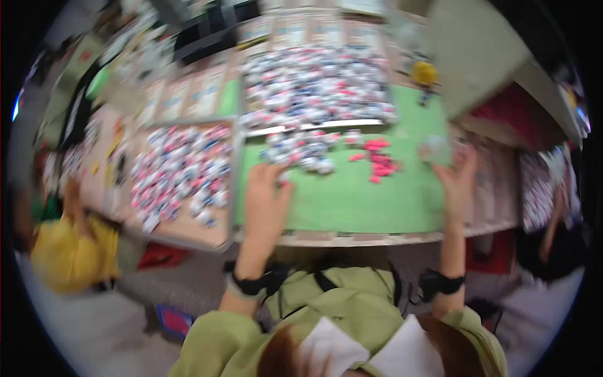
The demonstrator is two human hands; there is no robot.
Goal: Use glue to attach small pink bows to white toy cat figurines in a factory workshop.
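My left hand (265,198) is over the green mat (339,210), fingers curled beside a loose heap of small white, pink and blue pieces (301,149). One small white-and-pink piece (283,179) shows between its thumb and fingers. Bright pink small parts (379,162) lie scattered to the right of the heap. Farther right, over the mat's edge, is my right hand (457,176). A pale, translucent thing (438,149) shows by its fingertips. Blur hides whether those fingers grip it.
A large tray of similar pieces (317,85) stands beyond the heap, another tray (235,182) to the left. A yellow round object (424,73) and a big carton (480,53) are at the back right. People work at left, in a yellow top (75,251), and right, in dark clothing (549,251).
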